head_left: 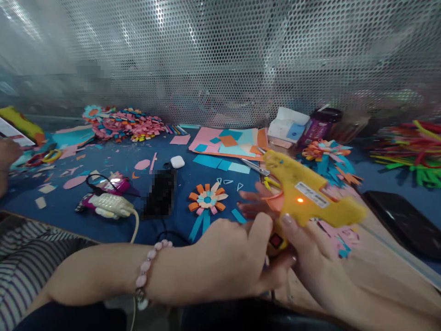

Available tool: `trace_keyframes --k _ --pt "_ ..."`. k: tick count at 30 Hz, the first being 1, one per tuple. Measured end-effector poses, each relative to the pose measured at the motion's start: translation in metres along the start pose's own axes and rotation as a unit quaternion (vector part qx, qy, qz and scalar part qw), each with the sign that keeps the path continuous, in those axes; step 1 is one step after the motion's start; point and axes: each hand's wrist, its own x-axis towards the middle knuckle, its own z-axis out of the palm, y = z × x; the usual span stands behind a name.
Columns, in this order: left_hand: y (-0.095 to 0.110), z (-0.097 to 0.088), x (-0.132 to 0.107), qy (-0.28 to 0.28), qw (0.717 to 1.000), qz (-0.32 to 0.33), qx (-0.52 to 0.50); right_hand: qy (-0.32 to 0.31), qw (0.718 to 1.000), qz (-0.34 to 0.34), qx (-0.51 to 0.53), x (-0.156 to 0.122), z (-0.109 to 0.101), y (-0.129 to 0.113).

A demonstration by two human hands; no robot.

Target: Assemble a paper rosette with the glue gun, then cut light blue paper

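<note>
Blue surface (188,178) w/ paper scraps strewn about; perforated metal panel (220,59) in bg. Left grip (230,262), on an arm w/ a pink bead bracelet (145,266), is clenched round the lower handle of a yellow glue gun (292,179). Right grip (315,257) grasps the same gun, thumb on the near side & fingers stretched out behind; these are blurry & partly hidden, so hard to tell how firmly they press. Gun is held up at the surface's near edge, nozzle pointing away, orange light lit on its side.

Just beyond left grip: paper flower (207,200) w/ orange, pink & blue loops, plus blue tails. Past it, triangular clips (228,182), then paper sheets (223,139) & metal scissors (255,166), partly behind the gun. Further left of both grips: white case (178,162), pale plug (112,204), heap of paper flowers (124,125). Right of them: dark phone (406,225); beyond, 2nd flower (327,151), white box (288,125), purple jar (319,125) & pipe cleaners (409,147). Far left, another person's hand (7,154).
</note>
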Motion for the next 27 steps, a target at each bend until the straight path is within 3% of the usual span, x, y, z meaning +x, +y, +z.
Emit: trace_keyframes --k 4,7,10,14,17,22,27 --pt "-0.001 0.020 -0.023 -0.095 0.993 -0.013 -0.065 0.051 0.990 0.096 0.089 -0.003 0.000 0.011" --pt "-0.005 0.041 -0.040 -0.172 0.984 -0.023 -0.051 0.024 0.978 0.154 0.139 -0.006 0.003 0.023" --pt "-0.011 0.056 -0.051 -0.202 0.978 -0.007 -0.047 0.028 0.949 0.234 0.211 -0.008 0.009 0.025" --pt "-0.020 0.058 -0.058 -0.238 0.970 -0.002 -0.045 -0.005 0.929 0.295 0.222 -0.001 0.014 0.016" --pt "-0.025 0.055 -0.062 -0.228 0.972 0.018 -0.057 -0.054 0.926 0.314 0.203 0.004 0.013 0.020" --pt "-0.025 0.054 -0.067 -0.187 0.980 0.021 -0.064 -0.070 0.943 0.308 0.105 -0.008 0.007 0.050" --pt "-0.027 0.056 -0.069 -0.177 0.982 0.061 -0.032 -0.078 0.935 0.318 0.141 -0.016 0.000 0.067"
